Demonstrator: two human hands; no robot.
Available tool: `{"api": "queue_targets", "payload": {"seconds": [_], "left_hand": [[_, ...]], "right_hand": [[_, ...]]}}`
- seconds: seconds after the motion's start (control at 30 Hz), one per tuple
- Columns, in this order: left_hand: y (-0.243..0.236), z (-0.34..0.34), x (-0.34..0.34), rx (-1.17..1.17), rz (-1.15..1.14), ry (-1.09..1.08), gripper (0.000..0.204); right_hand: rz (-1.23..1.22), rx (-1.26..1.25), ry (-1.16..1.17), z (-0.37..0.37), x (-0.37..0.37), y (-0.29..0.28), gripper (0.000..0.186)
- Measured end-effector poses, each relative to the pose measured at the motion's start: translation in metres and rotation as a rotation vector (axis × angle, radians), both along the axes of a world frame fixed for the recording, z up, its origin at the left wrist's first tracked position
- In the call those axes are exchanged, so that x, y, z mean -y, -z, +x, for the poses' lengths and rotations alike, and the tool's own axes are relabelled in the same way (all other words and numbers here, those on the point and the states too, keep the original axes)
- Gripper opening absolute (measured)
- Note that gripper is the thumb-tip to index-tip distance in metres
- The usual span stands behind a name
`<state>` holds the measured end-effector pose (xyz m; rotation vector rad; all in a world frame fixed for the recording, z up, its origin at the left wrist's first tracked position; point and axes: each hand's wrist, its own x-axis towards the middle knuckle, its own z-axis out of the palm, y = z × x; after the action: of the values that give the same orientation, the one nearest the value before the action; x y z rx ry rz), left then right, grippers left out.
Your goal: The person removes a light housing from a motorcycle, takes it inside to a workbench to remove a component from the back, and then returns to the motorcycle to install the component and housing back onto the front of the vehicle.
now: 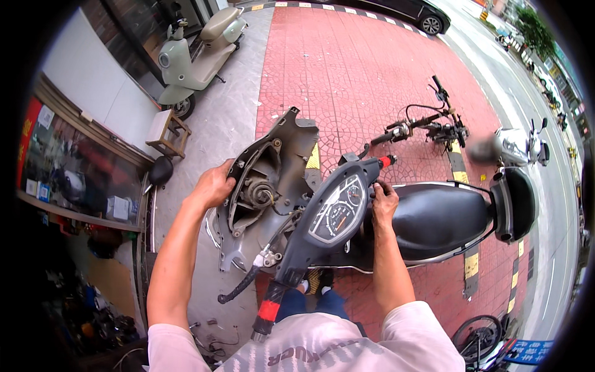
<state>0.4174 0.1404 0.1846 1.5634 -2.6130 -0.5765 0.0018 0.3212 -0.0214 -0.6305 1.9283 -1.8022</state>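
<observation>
A scooter's front panel (290,155), dark on its inner side, stands ahead of the handlebar with a round lamp back (259,193) and a yellow wire showing. My left hand (217,185) is closed on the panel's left edge, its fingertips hidden behind it. Between my arms lies the handlebar cover with its instrument cluster (338,211). My right hand (385,201) is beside the cover's right side, fingers curled together; what they hold, if anything, is too small to make out. The brake lever (238,286) sticks out at the left, near a red-and-black grip (268,312).
The scooter's black seat (437,215) and rear box (513,204) extend to the right. Beyond stand a black two-wheeler (427,127) and a white scooter (514,147). At left are a pale green scooter (195,68), a wooden stool (169,133) and a glass shopfront (80,170).
</observation>
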Motion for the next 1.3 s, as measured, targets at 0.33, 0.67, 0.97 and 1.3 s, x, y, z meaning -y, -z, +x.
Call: {"api": "queue_targets", "payload": {"seconds": [0.33, 0.67, 0.97, 1.3], "left_hand": [[0.011, 0.013, 0.006, -0.031, 0.077, -0.01, 0.048], [0.011, -0.002, 0.016, -0.024, 0.088, 0.105, 0.038], [-0.026, 0.02, -0.009, 0.027, 0.282, -0.19, 0.03], [-0.002, 0.051, -0.004, -0.156, 0.047, -0.154, 0.047]], "right_hand": [[0.221, 0.381, -0.186, -0.004, -0.007, -0.041, 0.024], [0.084, -0.163, -0.323, 0.06, -0.101, -0.099, 0.034], [0.134, -0.397, -0.25, 0.115, -0.179, -0.177, 0.03], [0.033, -0.715, -0.672, 0.216, -0.191, -0.235, 0.04]]}}
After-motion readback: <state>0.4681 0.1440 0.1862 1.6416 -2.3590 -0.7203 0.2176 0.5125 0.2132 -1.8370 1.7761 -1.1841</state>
